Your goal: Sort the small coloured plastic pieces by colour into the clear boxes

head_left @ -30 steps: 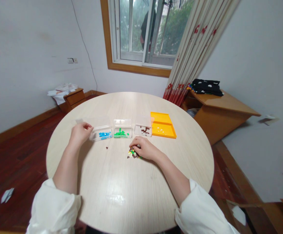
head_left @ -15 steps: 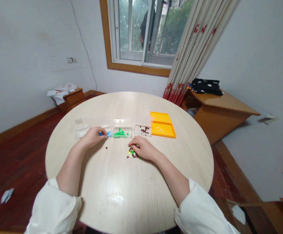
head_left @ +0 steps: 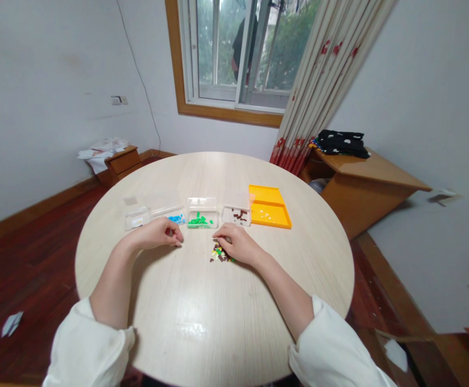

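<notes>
My left hand (head_left: pixel 162 233) rests on the table in front of the clear boxes. Its fingers are pinched together over the spot where a small brown piece lay, and whatever they hold is hidden. Under my right hand (head_left: pixel 237 243) lies a mixed pile of tiny building bricks (head_left: pixel 220 255), brown, yellow, green and white. The right fingers are closed at the pile's far edge, their tips too small to make out. Beyond the hands stand a clear box of blue bricks (head_left: pixel 177 219), a clear box with green bricks (head_left: pixel 199 220) and another with brown bricks (head_left: pixel 240 216).
An open orange case (head_left: pixel 281 216) with several white pieces lies right of the clear boxes. A clear box (head_left: pixel 134 221) with something white stands at the far left. The round table (head_left: pixel 202 312) holds everything. Behind are a curtain (head_left: pixel 319 80) and a wooden cabinet (head_left: pixel 363 183).
My left hand has drawn back from the box of blue bricks toward me, onto the small brown piece, which is now out of sight. My right hand has hardly moved.
</notes>
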`<state>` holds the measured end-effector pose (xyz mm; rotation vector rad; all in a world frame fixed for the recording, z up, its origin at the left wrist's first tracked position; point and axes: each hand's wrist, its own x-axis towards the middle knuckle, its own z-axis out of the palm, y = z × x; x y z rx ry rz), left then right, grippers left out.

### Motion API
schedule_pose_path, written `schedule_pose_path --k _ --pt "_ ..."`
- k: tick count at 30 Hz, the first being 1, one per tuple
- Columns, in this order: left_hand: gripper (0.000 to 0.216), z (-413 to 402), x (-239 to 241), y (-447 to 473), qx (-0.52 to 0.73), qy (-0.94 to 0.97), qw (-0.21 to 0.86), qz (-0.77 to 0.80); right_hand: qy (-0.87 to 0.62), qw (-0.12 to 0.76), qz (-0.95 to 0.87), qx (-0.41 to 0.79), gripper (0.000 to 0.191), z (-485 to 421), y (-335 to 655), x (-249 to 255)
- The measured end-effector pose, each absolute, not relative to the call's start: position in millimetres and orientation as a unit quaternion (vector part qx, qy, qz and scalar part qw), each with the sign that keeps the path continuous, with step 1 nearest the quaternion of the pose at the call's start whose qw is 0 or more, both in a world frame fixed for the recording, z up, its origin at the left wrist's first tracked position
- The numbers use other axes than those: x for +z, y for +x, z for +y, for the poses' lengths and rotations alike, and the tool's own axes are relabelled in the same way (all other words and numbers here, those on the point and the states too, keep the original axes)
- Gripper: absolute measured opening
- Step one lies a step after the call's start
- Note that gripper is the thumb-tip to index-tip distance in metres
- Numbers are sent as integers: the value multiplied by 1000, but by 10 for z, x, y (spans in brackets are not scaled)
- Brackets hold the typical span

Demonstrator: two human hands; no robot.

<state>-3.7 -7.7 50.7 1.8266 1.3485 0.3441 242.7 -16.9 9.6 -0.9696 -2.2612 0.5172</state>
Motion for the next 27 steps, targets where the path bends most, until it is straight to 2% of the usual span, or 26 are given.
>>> schedule_pose_path --k 9,17,21,27 --pt "10 -28 378 -80 119 728 398 545 -361 311 -857 194 17 -163 2425 76" --pt "15 -70 391 207 262 716 363 536 -373 347 -839 193 17 -175 2412 94" --pt "19 -84 353 522 392 646 437 488 -369 380 -826 192 22 -182 2399 115" --pt "25 -127 212 775 434 546 573 430 -372 404 -817 177 17 -153 2423 109"
